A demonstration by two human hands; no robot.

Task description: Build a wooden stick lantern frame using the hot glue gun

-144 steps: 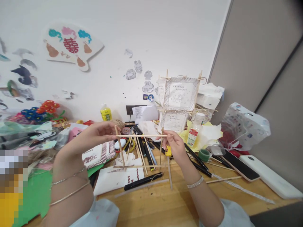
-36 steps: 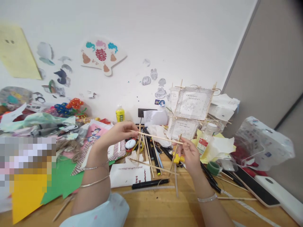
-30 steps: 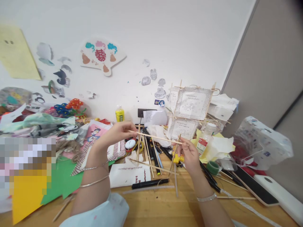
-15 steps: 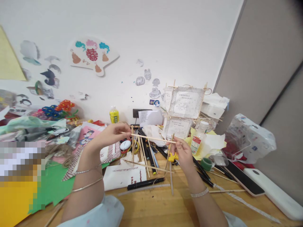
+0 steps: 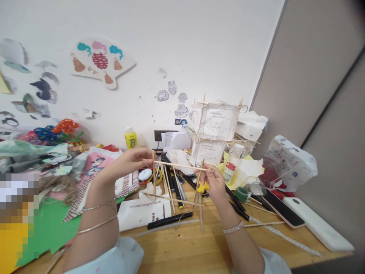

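Note:
I hold a square frame of thin wooden sticks (image 5: 176,166) upright above the wooden table (image 5: 199,243). My left hand (image 5: 131,161) pinches its upper left corner, fingers closed on the joint. My right hand (image 5: 212,182) pinches the upper right corner where a slanted side stick meets the top stick. The lower stick (image 5: 173,199) hangs just above a white sheet of paper (image 5: 141,213) with red marks.
Pens and markers (image 5: 175,180) lie behind the frame, a black pen (image 5: 169,220) and clear glue sticks (image 5: 168,228) in front. A finished paper lantern (image 5: 218,131), yellow bottle (image 5: 130,138), green tape roll (image 5: 242,193), phone (image 5: 281,212) and white box (image 5: 318,228) crowd the right. Green paper (image 5: 51,232) lies left.
The frame has swung from a skewed tilt back towards upright, with both hands keeping their pinch on the top corners. The camera has shifted, so the scene slid left.

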